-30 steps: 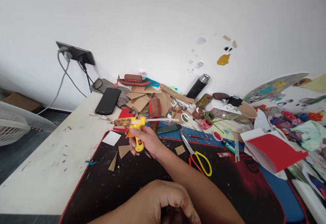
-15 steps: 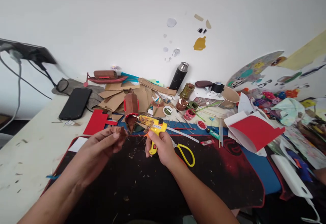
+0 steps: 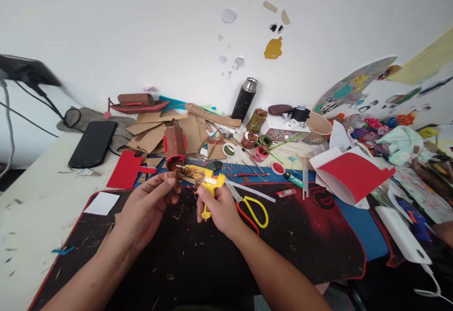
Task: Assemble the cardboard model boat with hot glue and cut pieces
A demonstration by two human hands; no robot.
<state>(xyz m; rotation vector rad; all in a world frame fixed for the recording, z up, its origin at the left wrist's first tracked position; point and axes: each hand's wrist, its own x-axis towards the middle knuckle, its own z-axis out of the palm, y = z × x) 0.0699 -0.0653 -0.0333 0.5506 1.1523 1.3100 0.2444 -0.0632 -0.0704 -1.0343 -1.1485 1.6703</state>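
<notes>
My right hand (image 3: 217, 207) is wrapped round the yellow glue gun (image 3: 209, 181), whose nozzle points left. A clear glue stick (image 3: 251, 190) lies behind it. My left hand (image 3: 152, 200) pinches a small brown piece (image 3: 176, 175) close to the nozzle; whether they touch is hard to tell. Just beyond the nozzle stands a brown arched model part (image 3: 174, 143) with red edges. Scissors (image 3: 260, 211) with yellow and red handles lie on the black mat (image 3: 283, 249), right of my right hand.
Cardboard scraps (image 3: 148, 138), a red model boat (image 3: 138, 108) and a phone (image 3: 93, 144) are at the back left. Paint jars (image 3: 261, 154) and a black flask (image 3: 245, 98) stand behind. Red paper (image 3: 357, 176) lies right. Part of another person's hand (image 3: 444, 231) shows at the right edge.
The glue gun's nozzle and the brown piece in my left hand have come closer together. The whole view has shifted slightly, showing more of the mat and the white paper at left.
</notes>
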